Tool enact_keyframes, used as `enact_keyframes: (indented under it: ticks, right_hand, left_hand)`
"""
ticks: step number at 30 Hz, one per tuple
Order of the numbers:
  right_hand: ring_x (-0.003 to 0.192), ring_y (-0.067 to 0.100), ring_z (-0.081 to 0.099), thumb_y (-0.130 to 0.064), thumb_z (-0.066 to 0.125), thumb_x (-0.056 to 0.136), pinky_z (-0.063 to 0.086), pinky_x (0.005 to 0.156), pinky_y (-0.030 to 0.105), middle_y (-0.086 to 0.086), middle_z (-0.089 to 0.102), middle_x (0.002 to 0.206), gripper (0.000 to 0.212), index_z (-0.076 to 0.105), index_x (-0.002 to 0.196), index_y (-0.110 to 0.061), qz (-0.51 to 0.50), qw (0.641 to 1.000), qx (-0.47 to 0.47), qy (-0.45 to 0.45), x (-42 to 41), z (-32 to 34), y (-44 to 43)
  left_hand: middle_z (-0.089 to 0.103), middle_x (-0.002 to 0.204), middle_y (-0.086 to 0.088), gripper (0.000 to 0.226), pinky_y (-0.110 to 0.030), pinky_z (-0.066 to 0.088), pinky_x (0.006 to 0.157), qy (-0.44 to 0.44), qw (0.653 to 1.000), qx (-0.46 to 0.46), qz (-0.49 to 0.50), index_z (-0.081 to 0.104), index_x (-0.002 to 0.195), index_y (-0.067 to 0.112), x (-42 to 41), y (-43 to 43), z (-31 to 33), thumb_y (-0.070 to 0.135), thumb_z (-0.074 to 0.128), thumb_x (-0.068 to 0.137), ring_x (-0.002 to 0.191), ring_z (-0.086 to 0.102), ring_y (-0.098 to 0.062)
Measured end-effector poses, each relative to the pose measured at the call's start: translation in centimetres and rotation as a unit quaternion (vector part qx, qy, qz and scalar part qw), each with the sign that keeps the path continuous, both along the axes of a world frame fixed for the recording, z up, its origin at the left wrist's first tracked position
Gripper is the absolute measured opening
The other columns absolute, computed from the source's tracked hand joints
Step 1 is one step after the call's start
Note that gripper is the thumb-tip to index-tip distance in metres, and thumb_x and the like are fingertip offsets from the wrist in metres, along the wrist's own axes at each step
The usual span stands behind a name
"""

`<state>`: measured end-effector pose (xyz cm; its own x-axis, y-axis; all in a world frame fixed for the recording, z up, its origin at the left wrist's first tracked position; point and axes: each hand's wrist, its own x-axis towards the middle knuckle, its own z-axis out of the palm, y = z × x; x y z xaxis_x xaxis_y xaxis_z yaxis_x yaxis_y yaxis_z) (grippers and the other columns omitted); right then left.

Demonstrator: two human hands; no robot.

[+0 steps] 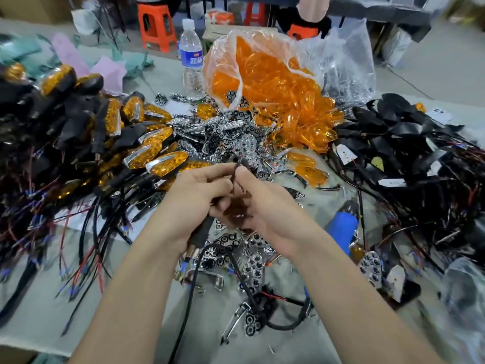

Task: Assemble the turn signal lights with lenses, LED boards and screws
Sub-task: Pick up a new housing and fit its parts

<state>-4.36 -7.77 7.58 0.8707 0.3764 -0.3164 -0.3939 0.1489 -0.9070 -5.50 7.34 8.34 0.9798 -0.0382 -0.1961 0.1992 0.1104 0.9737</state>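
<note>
Both hands are together at mid-counter. The left hand and right hand are curled around one black plastic turn signal housing, which is mostly hidden between the palms. Its thin black wire end sticks up between the fingertips, pinched from both sides. Its black cable loops down toward the near edge.

We cannot tell whether a lens or board is fitted; the frame is blurred there.

Around the hands on the grey counter:
- Left: heap of finished signals with amber lenses and chrome trim, their red and black leads trailing toward us.
- Centre, beyond the hands: pile of chrome reflector pieces with round black rings.
- Behind that: clear plastic bag of loose orange lenses, open and spilling forward.
- Right: heap of empty black housings with wires.
- Just right of the right wrist: blue-handled driver tool, lying flat.
- Far side: clear plastic water bottle with blue label, upright.
- Beyond the counter: orange plastic stools
</note>
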Motion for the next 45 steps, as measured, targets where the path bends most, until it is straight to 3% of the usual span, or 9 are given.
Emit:
enact_keyframes:
  ticks: [8, 14, 19, 24, 27, 29, 32, 37, 45]
  right_hand:
    - [0.062, 0.018, 0.063, -0.010, 0.061, 0.101, 0.052, 0.059, 0.028, 0.009, 0.074, 0.075, 0.018, 0.075, 0.092, -0.004, -0.123, 0.991, 0.023, 0.039, 6.4, 1.9, 3.4]
    - [0.069, 0.005, 0.064, -0.007, 0.073, 0.092, 0.049, 0.061, 0.017, -0.001, 0.076, 0.082, 0.009, 0.079, 0.092, -0.013, 0.004, 0.979, -0.096, -0.179, 9.8, 3.3, 10.7]
    - [0.072, 0.000, 0.065, -0.009, 0.070, 0.088, 0.050, 0.071, 0.019, -0.010, 0.076, 0.101, 0.025, 0.083, 0.098, -0.028, 0.085, 0.883, -0.335, -0.318, 10.5, 1.6, 11.8]
    - [0.048, -0.007, 0.058, -0.024, 0.071, 0.092, 0.044, 0.057, 0.018, -0.017, 0.072, 0.101, 0.017, 0.079, 0.105, -0.031, 0.020, 0.863, -0.393, -0.319, 10.1, -1.6, 8.1]
    - [0.094, 0.006, 0.068, -0.040, 0.061, 0.100, 0.052, 0.087, 0.034, -0.004, 0.067, 0.132, 0.036, 0.067, 0.133, -0.027, 0.004, 0.840, -0.447, -0.308, 9.3, -3.4, 5.1]
    - [0.148, 0.025, 0.039, -0.045, 0.057, 0.103, 0.033, 0.121, 0.047, 0.005, 0.041, 0.162, 0.057, 0.044, 0.155, -0.028, 0.083, 0.804, -0.520, -0.277, 8.8, -4.2, 3.2]
    - [0.154, 0.027, 0.027, -0.045, 0.062, 0.100, 0.023, 0.126, 0.048, 0.003, 0.032, 0.167, 0.071, 0.029, 0.161, -0.028, 0.178, 0.721, -0.603, -0.292, 7.8, -5.3, 1.5]
    - [0.095, 0.023, 0.066, -0.016, 0.073, 0.088, 0.055, 0.084, 0.039, -0.002, 0.071, 0.104, 0.034, 0.055, 0.112, -0.032, 0.050, 0.757, -0.572, -0.311, 7.0, -4.9, -1.2]
    - [0.089, 0.010, 0.061, -0.022, 0.078, 0.090, 0.042, 0.073, 0.023, -0.020, 0.066, 0.090, 0.011, 0.071, 0.092, -0.030, -0.104, 0.831, -0.483, -0.255, 6.6, -4.3, -6.4]
  left_hand:
    - [0.072, 0.074, 0.028, 0.042, -0.020, 0.041, 0.043, -0.120, 0.906, 0.398, 0.073, 0.075, 0.107, 0.052, -1.1, 4.8, 0.4, 0.013, 0.063, 0.096, 0.050, 0.056, -0.013]
    - [0.070, 0.064, 0.022, 0.030, -0.017, 0.043, 0.049, -0.139, 0.830, 0.443, 0.310, 0.075, 0.109, 0.050, -1.3, 10.1, 0.3, 0.030, 0.061, 0.091, 0.053, 0.060, -0.003]
    - [0.070, 0.132, -0.009, 0.038, -0.045, 0.046, 0.109, -0.043, 0.778, 0.536, 0.325, 0.072, 0.130, 0.020, -1.3, 14.6, -2.3, 0.014, 0.062, 0.093, 0.125, 0.060, -0.031]
    - [0.073, 0.125, -0.002, 0.032, -0.023, 0.033, 0.112, -0.117, 0.792, 0.490, 0.345, 0.078, 0.118, 0.015, -1.5, 12.1, -4.2, 0.005, 0.066, 0.091, 0.133, 0.053, -0.020]
    - [0.076, 0.111, 0.001, 0.027, -0.027, 0.041, 0.107, -0.188, 0.803, 0.474, 0.309, 0.081, 0.106, 0.015, -0.6, 8.2, -4.3, -0.001, 0.067, 0.089, 0.121, 0.061, -0.019]
    - [0.077, 0.105, 0.003, 0.026, -0.035, 0.048, 0.106, -0.219, 0.820, 0.460, 0.261, 0.082, 0.100, 0.014, 0.0, 5.6, -4.6, -0.004, 0.069, 0.087, 0.115, 0.064, -0.020]
    - [0.077, 0.103, 0.007, 0.028, -0.038, 0.052, 0.103, -0.229, 0.853, 0.429, 0.188, 0.083, 0.098, 0.019, 0.7, 2.6, -5.4, -0.003, 0.068, 0.087, 0.112, 0.065, -0.015]
    - [0.075, 0.114, 0.010, 0.030, -0.031, 0.046, 0.108, -0.219, 0.862, 0.455, 0.052, 0.082, 0.106, 0.025, 2.1, 0.0, -7.0, 0.005, 0.067, 0.090, 0.119, 0.060, -0.009]
    - [0.078, 0.106, -0.001, 0.054, -0.033, 0.053, 0.091, -0.161, 0.828, 0.519, 0.139, 0.082, 0.078, 0.020, 5.5, 5.6, -7.5, -0.025, 0.054, 0.067, 0.103, 0.070, -0.024]
